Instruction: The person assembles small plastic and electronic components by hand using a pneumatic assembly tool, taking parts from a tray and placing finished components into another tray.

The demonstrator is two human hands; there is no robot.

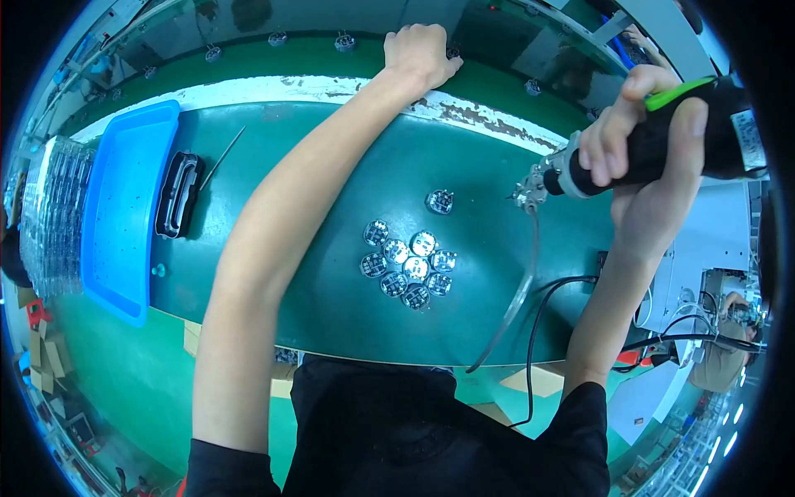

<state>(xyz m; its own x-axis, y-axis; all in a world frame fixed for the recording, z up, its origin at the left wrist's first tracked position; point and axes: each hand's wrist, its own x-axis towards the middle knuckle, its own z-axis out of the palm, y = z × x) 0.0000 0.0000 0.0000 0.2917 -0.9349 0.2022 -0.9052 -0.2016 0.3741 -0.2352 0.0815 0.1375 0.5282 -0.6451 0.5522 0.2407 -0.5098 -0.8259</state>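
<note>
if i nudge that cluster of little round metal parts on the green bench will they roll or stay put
The small round metal parts look squat and lie flat, so they would probably slide, not roll. They lie loose and packed together, so one push likely scatters several. Their shiny surfaces may be slippery to pinch. The lone part would likely behave the same.

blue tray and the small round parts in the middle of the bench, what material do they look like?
Blue tray: probably moulded plastic, with uniform colour, a soft sheen and rounded rim. Small round parts: likely metal, at least partly, with bright silvery glints; too small to tell more.
</note>
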